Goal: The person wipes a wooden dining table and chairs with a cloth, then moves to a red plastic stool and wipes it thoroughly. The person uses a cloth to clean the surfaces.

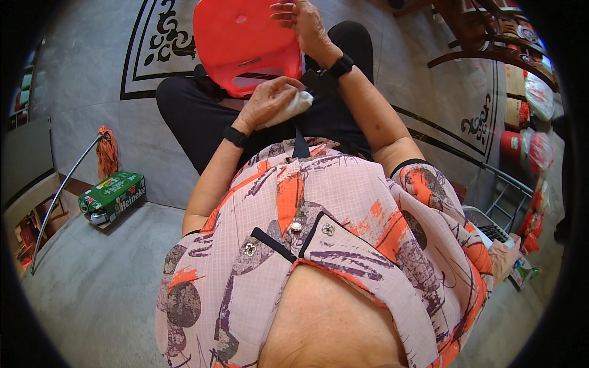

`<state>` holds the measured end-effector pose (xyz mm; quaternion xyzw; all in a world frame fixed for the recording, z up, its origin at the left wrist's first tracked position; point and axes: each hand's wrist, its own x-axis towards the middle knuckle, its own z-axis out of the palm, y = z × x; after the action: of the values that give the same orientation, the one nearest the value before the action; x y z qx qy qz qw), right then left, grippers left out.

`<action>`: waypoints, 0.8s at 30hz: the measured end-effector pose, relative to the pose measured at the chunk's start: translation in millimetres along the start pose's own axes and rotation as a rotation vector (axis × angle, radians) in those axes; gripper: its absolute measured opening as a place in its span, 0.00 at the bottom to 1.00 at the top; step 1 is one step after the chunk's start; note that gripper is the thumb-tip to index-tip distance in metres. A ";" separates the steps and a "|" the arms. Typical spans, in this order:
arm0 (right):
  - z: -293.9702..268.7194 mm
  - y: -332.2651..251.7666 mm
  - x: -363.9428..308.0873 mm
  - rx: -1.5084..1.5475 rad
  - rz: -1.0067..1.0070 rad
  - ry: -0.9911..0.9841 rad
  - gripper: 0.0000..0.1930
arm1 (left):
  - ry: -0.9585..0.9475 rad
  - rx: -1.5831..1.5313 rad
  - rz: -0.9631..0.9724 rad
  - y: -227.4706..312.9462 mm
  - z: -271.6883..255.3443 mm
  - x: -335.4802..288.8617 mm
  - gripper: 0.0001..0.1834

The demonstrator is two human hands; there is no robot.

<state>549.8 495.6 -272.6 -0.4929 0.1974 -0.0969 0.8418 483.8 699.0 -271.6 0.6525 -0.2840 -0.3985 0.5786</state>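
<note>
Apparently, the red plastic seat [245, 40], upper centre of the frame, stands between the knees [354, 46] to leave both hands free. At its lower edge, the left hand [267, 103] closes around a white cloth [299, 105], perhaps bunched to fit the palm. The right hand [307, 29], loosely open, seems empty; contact is unclear. The frame crops the seat's far edge; its legs are hidden.
</note>
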 end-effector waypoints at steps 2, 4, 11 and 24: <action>6.8 -0.7 -4.2 -0.062 -0.071 -0.038 0.16 | -0.056 0.080 0.008 3.5 5.4 -0.9 0.16; 13.7 -4.2 -8.3 -0.075 -0.114 -0.072 0.15 | -0.100 0.112 -0.004 3.0 8.6 -0.4 0.17; 36.1 -16.4 -16.7 0.012 -0.048 -0.103 0.18 | -0.185 -0.046 0.044 1.8 22.4 4.5 0.16; 20.7 -1.9 -9.1 -0.098 -0.173 -0.005 0.18 | -0.306 -0.491 -0.182 21.5 18.8 -0.9 0.14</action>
<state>550.5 514.4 -259.8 -0.5488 0.1565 -0.1582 0.8058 469.3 686.2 -250.6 0.4483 -0.2034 -0.5993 0.6312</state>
